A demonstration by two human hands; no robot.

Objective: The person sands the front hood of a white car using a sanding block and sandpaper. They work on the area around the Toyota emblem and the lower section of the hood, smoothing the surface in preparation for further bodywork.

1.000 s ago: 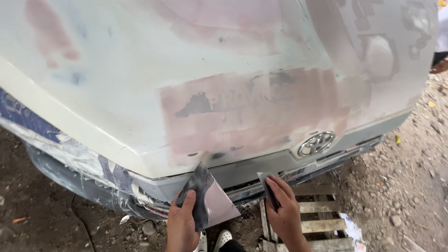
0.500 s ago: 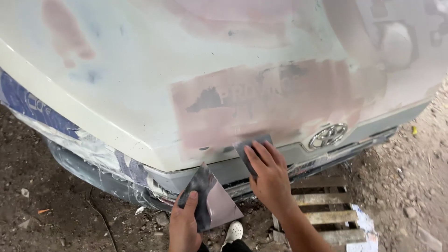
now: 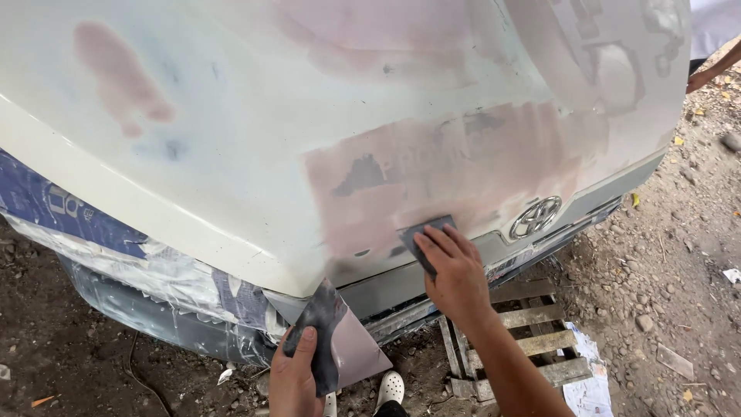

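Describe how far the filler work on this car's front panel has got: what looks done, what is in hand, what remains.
Done: a pinkish filler patch is spread on the pale car panel. In hand: the right hand presses a dark flat spreader against the patch's lower edge; the left hand holds a filler-smeared mixing board. Left: grey bare spots show inside the patch.

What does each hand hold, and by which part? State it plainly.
The left hand holds a flat mixing board by its near edge, thumb on top. The right hand presses a small dark spreader against the car panel, fingers over its lower part.
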